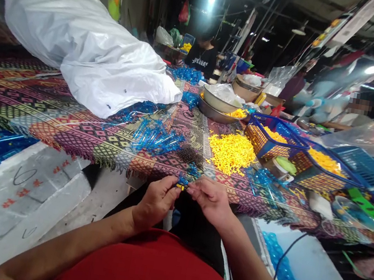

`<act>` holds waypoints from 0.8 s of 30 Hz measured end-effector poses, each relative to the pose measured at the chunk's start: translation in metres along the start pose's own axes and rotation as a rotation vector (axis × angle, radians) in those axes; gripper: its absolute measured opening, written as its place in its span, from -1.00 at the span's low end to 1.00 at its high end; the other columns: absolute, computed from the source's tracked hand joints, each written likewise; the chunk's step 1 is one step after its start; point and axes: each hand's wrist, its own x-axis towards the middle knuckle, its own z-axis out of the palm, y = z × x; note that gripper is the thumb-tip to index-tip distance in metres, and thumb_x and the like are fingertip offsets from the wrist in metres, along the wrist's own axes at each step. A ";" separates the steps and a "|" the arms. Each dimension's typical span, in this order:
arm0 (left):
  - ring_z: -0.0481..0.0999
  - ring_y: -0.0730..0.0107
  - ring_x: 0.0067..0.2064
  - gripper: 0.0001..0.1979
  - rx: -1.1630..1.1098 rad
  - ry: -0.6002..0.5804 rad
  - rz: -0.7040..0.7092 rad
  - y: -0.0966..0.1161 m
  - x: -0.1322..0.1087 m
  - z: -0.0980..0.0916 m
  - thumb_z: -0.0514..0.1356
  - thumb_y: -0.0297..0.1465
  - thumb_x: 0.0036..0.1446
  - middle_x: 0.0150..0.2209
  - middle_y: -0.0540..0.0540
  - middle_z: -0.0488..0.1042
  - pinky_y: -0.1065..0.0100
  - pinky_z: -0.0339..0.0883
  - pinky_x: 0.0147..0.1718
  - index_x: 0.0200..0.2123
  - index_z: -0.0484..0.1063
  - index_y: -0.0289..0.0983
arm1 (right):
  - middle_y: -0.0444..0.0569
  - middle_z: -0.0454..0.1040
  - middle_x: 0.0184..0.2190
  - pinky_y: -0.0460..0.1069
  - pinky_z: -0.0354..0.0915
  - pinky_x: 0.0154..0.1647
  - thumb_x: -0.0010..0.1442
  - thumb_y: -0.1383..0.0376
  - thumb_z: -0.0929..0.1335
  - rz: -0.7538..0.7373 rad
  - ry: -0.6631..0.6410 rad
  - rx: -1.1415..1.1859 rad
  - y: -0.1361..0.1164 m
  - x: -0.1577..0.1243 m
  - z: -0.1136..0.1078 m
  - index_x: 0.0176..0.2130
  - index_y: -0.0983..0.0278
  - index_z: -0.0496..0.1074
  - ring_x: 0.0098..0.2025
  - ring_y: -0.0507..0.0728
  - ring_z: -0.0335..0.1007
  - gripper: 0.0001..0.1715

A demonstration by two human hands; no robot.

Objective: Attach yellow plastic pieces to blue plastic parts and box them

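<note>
In front of my lap, my left hand [158, 198] pinches a small yellow plastic piece [180, 186] with a bit of clear blue plastic [183, 179] at it. My right hand [211, 199] is right beside it, thumb and fingertips pressed together close to the piece; whatever is between them is too small to make out. Just beyond my hands lie a small heap of dark beads or pellets [189, 155] and a spread of clear blue plastic parts [158, 137]. A pile of small yellow pieces [231, 152] is to the right of these.
A big white sack [92, 41] lies across the patterned cloth [65, 130] at left. Blue baskets [273, 145] of yellow pieces and stacked metal bowls [219, 112] stand at right. White boxes with blue parts flank my legs. A person [203, 58] sits at the far end.
</note>
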 end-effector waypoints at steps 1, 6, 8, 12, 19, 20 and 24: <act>0.22 0.56 -0.69 -0.83 -0.011 0.007 0.001 0.000 0.000 0.000 0.08 -0.29 0.10 -0.66 0.04 0.33 0.50 0.09 -0.68 -0.38 0.36 -0.26 | -0.10 0.36 -0.55 -0.06 0.20 -0.46 0.17 0.23 0.30 0.020 0.014 0.021 0.000 -0.001 0.003 -0.48 0.24 0.42 -0.49 0.03 0.26 -0.77; 0.21 0.57 -0.73 -0.81 -0.109 0.005 -0.103 -0.004 0.003 0.005 0.05 -0.28 0.11 -0.69 0.06 0.31 0.52 0.04 -0.74 -0.46 0.30 -0.26 | -0.12 0.39 -0.54 -0.07 0.22 -0.47 0.15 0.23 0.31 0.088 -0.021 0.106 0.003 0.000 0.006 -0.39 0.24 0.46 -0.50 0.03 0.30 -0.83; 0.22 0.56 -0.74 -0.80 -0.164 0.007 -0.142 -0.006 0.005 0.004 0.03 -0.26 0.12 -0.68 0.06 0.32 0.53 0.03 -0.77 -0.44 0.29 -0.26 | -0.11 0.42 -0.53 -0.07 0.23 -0.43 0.15 0.24 0.30 0.085 -0.042 0.028 0.014 0.001 -0.004 -0.39 0.24 0.46 -0.47 0.04 0.33 -0.82; 0.24 0.55 -0.75 -0.79 -0.233 0.062 -0.177 -0.008 0.006 0.001 0.03 -0.24 0.12 -0.67 0.07 0.34 0.53 0.08 -0.80 -0.42 0.26 -0.27 | -0.04 0.45 -0.48 -0.05 0.23 -0.37 0.15 0.25 0.28 0.195 0.174 -0.385 0.058 0.001 -0.035 -0.45 0.28 0.45 -0.40 0.08 0.36 -0.77; 0.39 0.51 -0.62 -0.76 -0.387 0.040 -0.219 -0.003 0.006 -0.005 0.08 -0.24 0.07 -0.49 -0.04 0.44 0.48 0.28 -0.67 -0.34 0.33 -0.31 | 0.09 0.47 -0.38 -0.02 0.19 -0.23 0.21 0.27 0.22 0.237 -0.080 -0.941 0.075 0.011 -0.036 -0.39 0.28 0.48 -0.27 0.16 0.35 -0.72; 0.43 0.49 -0.58 -0.77 -0.428 0.032 -0.229 -0.002 0.006 -0.005 0.09 -0.25 0.06 -0.42 -0.07 0.45 0.45 0.32 -0.63 -0.32 0.34 -0.31 | 0.08 0.48 -0.35 -0.02 0.19 -0.21 0.21 0.26 0.22 0.202 -0.090 -0.924 0.067 0.015 -0.029 -0.33 0.27 0.47 -0.24 0.16 0.35 -0.73; 0.49 0.43 -0.45 -0.76 -0.519 0.013 -0.214 0.004 0.006 -0.007 0.13 -0.32 0.03 -0.27 -0.10 0.43 0.34 0.42 -0.48 -0.23 0.35 -0.31 | 0.08 0.49 -0.35 -0.01 0.21 -0.22 0.15 0.30 0.29 0.143 -0.207 -0.846 0.047 0.027 -0.009 -0.29 0.27 0.46 -0.24 0.18 0.37 -0.84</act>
